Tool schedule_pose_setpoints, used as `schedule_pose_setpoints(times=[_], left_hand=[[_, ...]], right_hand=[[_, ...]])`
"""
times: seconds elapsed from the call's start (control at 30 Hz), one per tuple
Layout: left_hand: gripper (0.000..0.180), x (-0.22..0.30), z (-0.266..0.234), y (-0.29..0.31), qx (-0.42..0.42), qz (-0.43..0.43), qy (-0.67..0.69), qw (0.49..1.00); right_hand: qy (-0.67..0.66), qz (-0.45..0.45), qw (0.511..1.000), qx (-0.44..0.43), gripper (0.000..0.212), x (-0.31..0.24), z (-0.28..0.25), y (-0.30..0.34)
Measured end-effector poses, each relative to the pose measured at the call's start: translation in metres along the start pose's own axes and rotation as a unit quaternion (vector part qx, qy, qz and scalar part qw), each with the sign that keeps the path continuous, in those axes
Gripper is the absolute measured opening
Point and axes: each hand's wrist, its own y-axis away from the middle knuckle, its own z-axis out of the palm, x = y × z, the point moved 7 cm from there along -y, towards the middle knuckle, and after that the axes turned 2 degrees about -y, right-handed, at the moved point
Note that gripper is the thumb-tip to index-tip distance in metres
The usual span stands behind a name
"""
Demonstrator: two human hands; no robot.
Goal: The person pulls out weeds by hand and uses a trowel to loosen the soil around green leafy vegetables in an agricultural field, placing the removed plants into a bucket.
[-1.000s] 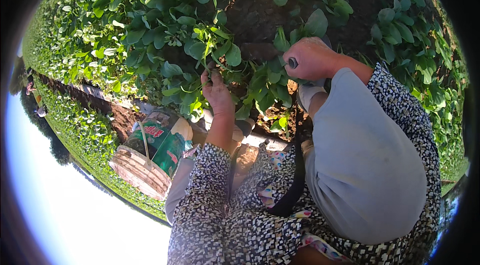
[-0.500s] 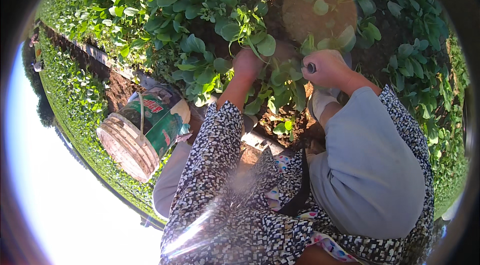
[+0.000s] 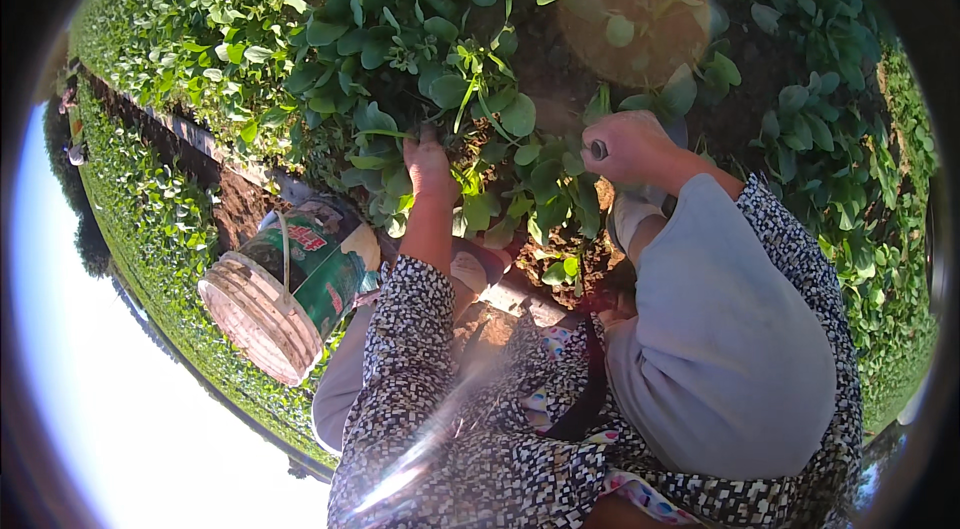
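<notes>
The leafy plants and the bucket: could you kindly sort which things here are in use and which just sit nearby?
In use:
- left hand, reaching into the leafy plants
- right hand, closed round a small dark handle

Nearby, untouched:
- green bucket, tipped on its side by the left arm
- soil furrow
- further plant row
</notes>
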Motion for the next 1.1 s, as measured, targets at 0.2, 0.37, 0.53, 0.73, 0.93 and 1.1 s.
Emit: schedule_pose_setpoints(times=[0.2,0.37,0.53,0.73,0.93,1.1], left_hand=[[0.012,0.141,-0.036,0.067,-0.086,0.127,0.005,0.988],[0.015,0.29,-0.208,0.116,0.189,0.416,-0.178,0.871],[0.054,0.281,-0.418,0.152,0.398,0.015,-0.622,0.674],[0.027,0.284,-0.176,0.121,0.161,0.46,-0.601,0.634],[0.025,0.092,0.036,0.056,-0.229,0.349,-0.678,0.605],[0.025,0.006,0.049,0.001,-0.256,0.349,-0.76,0.485]], right_hand=[[-0.179,0.094,0.979,0.032,0.028,0.014,-0.001,0.022],[-0.174,0.101,0.978,0.046,0.029,0.018,0.002,0.032],[-0.157,0.051,0.986,0.03,0.028,-0.005,-0.005,0.022],[-0.098,0.035,0.994,0.023,0.025,0.003,-0.006,0.021],[-0.071,-0.016,0.997,-0.011,0.019,-0.011,0.0,0.01],[-0.075,0.001,0.997,-0.008,0.018,-0.001,0.001,0.019]])
